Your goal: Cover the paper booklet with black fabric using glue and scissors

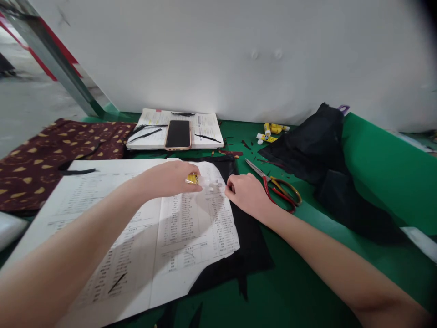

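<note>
A large printed paper sheet (pixel 136 246) lies over black fabric (pixel 252 246), which shows along its right and lower right edges. My left hand (pixel 174 180) is closed on a small yellow glue tube (pixel 192 179) above the upper part of the sheet. Near the sheet's upper right edge rests my right hand (pixel 247 193), its fingers curled in; whatever lies between them is too small to tell. A clear, shiny patch (pixel 215 184) shows on the paper between the hands. Just right of my right hand lie scissors with red and yellow handles (pixel 283 193), blades pointing up left.
Behind the sheet, a phone (pixel 179 134) lies on an open book (pixel 206 123). Patterned maroon cloth (pixel 51 159) is at the left. Several yellow tubes (pixel 268 136) and black cloth (pixel 310 141) lie at the back right, beside a green panel (pixel 392 168). A white wall (pixel 239 59) rises behind.
</note>
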`<state>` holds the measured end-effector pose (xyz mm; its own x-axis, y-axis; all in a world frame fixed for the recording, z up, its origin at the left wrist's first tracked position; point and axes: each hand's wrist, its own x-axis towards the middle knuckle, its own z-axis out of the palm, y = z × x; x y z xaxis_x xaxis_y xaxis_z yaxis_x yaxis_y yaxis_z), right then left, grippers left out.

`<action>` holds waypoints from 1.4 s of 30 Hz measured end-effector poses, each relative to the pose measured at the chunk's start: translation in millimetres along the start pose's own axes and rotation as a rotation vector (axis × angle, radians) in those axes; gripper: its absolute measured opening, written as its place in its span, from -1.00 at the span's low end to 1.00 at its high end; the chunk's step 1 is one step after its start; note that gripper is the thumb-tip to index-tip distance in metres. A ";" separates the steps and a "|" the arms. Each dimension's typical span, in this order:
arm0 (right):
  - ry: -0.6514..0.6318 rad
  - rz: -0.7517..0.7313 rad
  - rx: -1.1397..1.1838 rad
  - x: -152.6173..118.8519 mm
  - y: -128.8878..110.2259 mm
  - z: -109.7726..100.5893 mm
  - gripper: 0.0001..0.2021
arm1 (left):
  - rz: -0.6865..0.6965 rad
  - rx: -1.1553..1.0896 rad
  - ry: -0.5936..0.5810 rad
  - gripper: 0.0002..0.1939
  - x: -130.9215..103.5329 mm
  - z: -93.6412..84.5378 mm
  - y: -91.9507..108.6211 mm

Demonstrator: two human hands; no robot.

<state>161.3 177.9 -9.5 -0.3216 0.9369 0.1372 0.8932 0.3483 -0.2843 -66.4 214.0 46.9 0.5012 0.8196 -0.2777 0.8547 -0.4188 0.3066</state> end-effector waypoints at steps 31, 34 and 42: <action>0.020 0.220 0.481 10.7 12.9 -6.9 -0.88 | 0.138 -0.088 0.208 -0.63 9.3 35.0 26.5; 0.012 0.194 0.471 10.0 14.0 -3.8 -0.88 | 0.163 -0.073 0.187 -0.63 6.2 31.6 27.1; 0.184 0.030 0.355 7.8 19.9 0.3 -0.75 | 0.148 -0.022 0.129 -0.69 2.3 25.3 25.6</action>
<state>176.5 192.2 -14.4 -0.2068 0.9367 0.2826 0.7269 0.3404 -0.5965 -40.0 195.2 31.1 0.5988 0.7934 -0.1095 0.7690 -0.5313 0.3555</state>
